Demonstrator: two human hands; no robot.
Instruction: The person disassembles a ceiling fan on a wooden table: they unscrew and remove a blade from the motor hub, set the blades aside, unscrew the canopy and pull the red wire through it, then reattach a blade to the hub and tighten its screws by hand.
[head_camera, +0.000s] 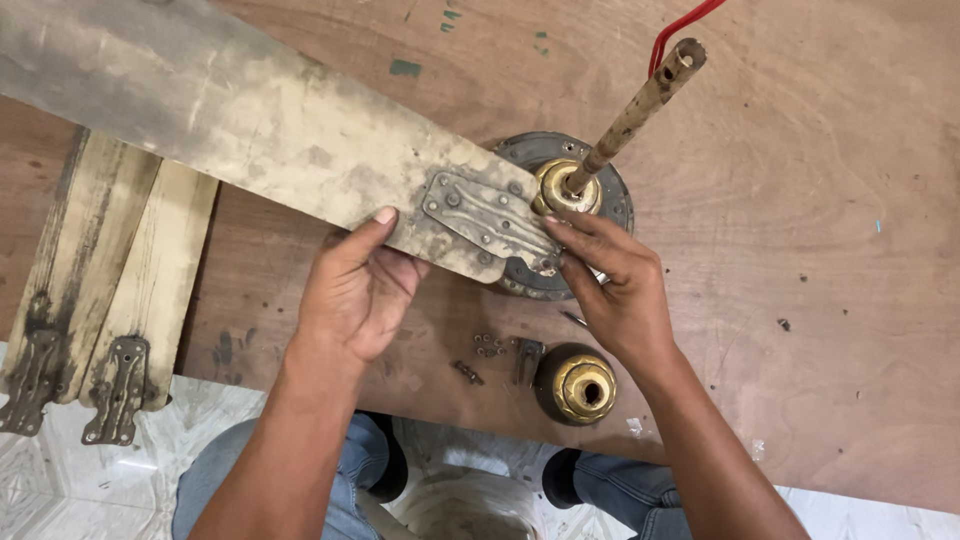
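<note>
Head view looks straight down on a brown plywood board (800, 250) laid over a pale tiled floor. The left hand (350, 290) grips the near edge of a long, grimy fan blade (250, 110), thumb on top, fingers curled beneath. The right hand (615, 280) pinches with its fingertips at the tip of the blade's metal bracket (490, 215), where it lies on the round fan motor (600, 195) near the board's middle — closed on something too small to make out. A rusty down rod (640, 105) rises from the motor's brass collar.

Two more blades (100, 290) lie at the board's left edge, overhanging the floor. Loose screws (488, 348) and a dark cup with a brass centre (575, 385) sit close to the near edge — a nudge from a wrist could roll the screws off onto the tiles. The long blade could also swing and twist its bracket if the left hand's hold slackens.

No packages, labels or signs show, only green paint flecks (405, 68) toward the far edge.
</note>
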